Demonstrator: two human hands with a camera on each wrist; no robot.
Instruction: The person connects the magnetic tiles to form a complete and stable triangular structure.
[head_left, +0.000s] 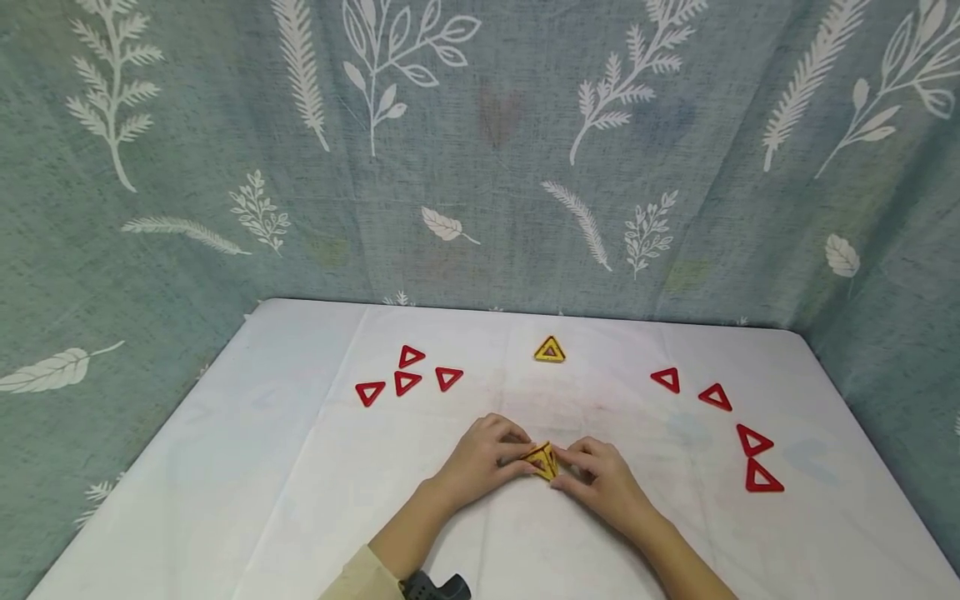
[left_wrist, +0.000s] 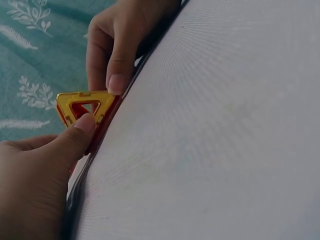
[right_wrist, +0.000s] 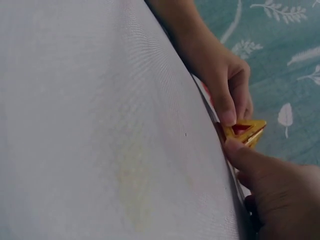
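A small yellow pyramid (head_left: 540, 461) of joined triangular frames sits between a person's two hands, low against the white-covered counter (head_left: 315, 483). The left hand (head_left: 483, 458) pinches it from the pyramid's left, thumb on the near side; the right hand (head_left: 600, 475) grasps it from its right, thumb and fingertips closing in on the edge there. The wrist views show the hollow middle of one frame, with some red visible within.

Almost straight beyond the pyramid, well apart from it, a single yellow triangle (head_left: 550, 358) lies flat. Beyond the pyramid and to its left, four red triangles (head_left: 397, 383) form a loose cluster. To its right, four more red frames (head_left: 763, 489) run in a slanting line, the nearest one a little closer to the person than the pyramid and seeming to meet its neighbour at a corner.

To the pyramid's left and nearer the person are a beige sleeve (head_left: 363, 579) and a dark wristband (head_left: 420, 586). Far beyond the pyramid hangs a blue-green curtain (head_left: 487, 208) printed with white leaves
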